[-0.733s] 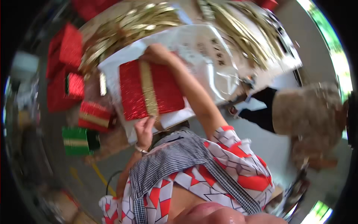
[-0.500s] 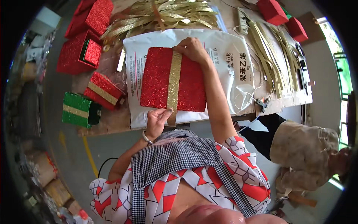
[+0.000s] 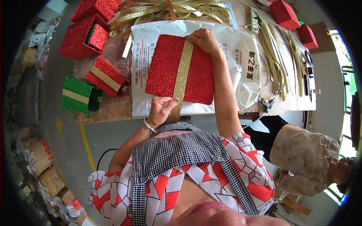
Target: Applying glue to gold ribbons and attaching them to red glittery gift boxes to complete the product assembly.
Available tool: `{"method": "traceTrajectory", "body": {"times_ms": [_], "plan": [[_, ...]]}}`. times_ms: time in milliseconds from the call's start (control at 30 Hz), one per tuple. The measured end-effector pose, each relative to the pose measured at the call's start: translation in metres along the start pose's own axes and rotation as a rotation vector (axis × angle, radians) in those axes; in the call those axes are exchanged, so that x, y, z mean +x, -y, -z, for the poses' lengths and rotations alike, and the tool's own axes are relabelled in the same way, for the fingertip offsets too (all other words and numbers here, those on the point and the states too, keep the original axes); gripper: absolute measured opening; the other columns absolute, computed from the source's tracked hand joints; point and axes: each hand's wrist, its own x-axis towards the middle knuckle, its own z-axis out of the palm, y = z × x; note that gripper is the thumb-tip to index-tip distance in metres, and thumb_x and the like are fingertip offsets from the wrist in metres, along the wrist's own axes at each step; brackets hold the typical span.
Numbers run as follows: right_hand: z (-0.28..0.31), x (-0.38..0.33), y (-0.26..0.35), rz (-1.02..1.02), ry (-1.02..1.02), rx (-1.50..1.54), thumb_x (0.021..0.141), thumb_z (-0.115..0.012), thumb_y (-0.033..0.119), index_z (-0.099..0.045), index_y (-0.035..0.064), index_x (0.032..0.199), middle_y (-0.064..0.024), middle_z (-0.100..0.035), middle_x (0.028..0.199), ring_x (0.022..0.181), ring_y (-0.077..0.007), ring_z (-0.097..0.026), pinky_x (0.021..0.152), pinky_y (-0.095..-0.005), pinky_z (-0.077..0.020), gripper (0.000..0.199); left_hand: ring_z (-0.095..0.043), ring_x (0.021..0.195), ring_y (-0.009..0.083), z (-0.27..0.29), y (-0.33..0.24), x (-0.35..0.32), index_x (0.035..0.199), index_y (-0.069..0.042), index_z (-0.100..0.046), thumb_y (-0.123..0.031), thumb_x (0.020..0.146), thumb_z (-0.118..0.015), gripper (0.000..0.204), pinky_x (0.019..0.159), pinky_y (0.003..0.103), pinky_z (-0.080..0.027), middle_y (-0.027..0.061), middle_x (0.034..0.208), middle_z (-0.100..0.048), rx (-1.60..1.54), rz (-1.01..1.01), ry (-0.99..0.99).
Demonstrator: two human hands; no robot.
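A red glitter box or panel (image 3: pixel 162 66) lies before me on a white plastic sack. A gold glitter ribbon (image 3: pixel 183 71) runs across its middle from the far edge to the near one. The ribbon's tail hangs past the near edge. My left hand (image 3: pixel 161 111) is closed on the ribbon at that near edge, thumb on top. At the far edge, my right hand (image 3: pixel 204 41) pinches or presses the ribbon's other end; its fingertips are partly hidden. My right forearm passes over the panel's right side.
Red glitter boxes (image 3: pixel 77 39), a red banded box (image 3: pixel 107 76) and a green banded box (image 3: pixel 78 95) stand at left. Gold ribbons (image 3: pixel 177 12) lie at the back, more strips (image 3: pixel 277 56) at right. A clamp (image 3: pixel 267 105) grips the table edge. Another person (image 3: pixel 305 150) is at right.
The red panel and ribbon now slant slightly more, their far end leaning right. Both hands keep their places at the ribbon's two ends. The whole view has shifted a little.
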Motion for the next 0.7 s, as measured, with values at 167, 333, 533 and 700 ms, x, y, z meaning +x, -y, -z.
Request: {"method": "traceTrajectory", "body": {"times_ms": [167, 333, 533, 700], "plan": [[-0.0021, 0.0022, -0.0015, -0.071, 0.037, 0.011, 0.073, -0.070, 0.023, -0.072, 0.0094, 0.082, -0.0130, -0.066, 0.070, 0.061, -0.0228, -0.063, 0.061, -0.0342, -0.0490, 0.016, -0.028, 0.048, 0.0027, -0.0016, -0.0035, -0.0002, 0.056, -0.001, -0.050, -0.020, 0.087, -0.061, 0.038, 0.042, 0.025, -0.021, -0.0054, 0.048, -0.034, 0.004, -0.020, -0.020], [-0.0007, 0.0022, 0.0040, -0.123, 0.058, 0.027, 0.074, -0.070, 0.022, -0.072, 0.0091, 0.083, -0.0123, -0.067, 0.072, 0.062, -0.0214, -0.063, 0.062, -0.0337, -0.0495, 0.016, -0.028, 0.049, 0.0021, 0.0025, -0.0024, -0.0013, 0.055, -0.003, -0.048, -0.018, 0.086, -0.061, 0.036, 0.042, 0.025, -0.021, -0.0062, 0.050, -0.034, -0.021, -0.019, 0.007], [0.0006, 0.0019, 0.0065, -0.141, 0.077, 0.011, 0.075, -0.070, 0.021, -0.073, 0.0099, 0.083, -0.0095, -0.068, 0.076, 0.066, -0.0195, -0.064, 0.066, -0.0332, -0.0506, 0.014, -0.026, 0.049, 0.0020, 0.0008, -0.0024, -0.0011, 0.052, -0.004, -0.043, -0.017, 0.086, -0.062, 0.040, 0.042, 0.025, -0.019, -0.0074, 0.050, -0.032, -0.053, -0.007, -0.007], [-0.0006, 0.0002, 0.0070, -0.109, 0.038, -0.022, 0.074, -0.072, 0.025, -0.072, 0.0091, 0.083, -0.0114, -0.068, 0.078, 0.069, -0.0217, -0.064, 0.068, -0.0345, -0.0503, 0.019, -0.024, 0.049, 0.0023, 0.0021, 0.0003, -0.0035, 0.051, -0.006, -0.039, -0.017, 0.086, -0.061, 0.043, 0.042, 0.025, -0.017, -0.0073, 0.049, -0.030, -0.032, -0.009, -0.003]]}}
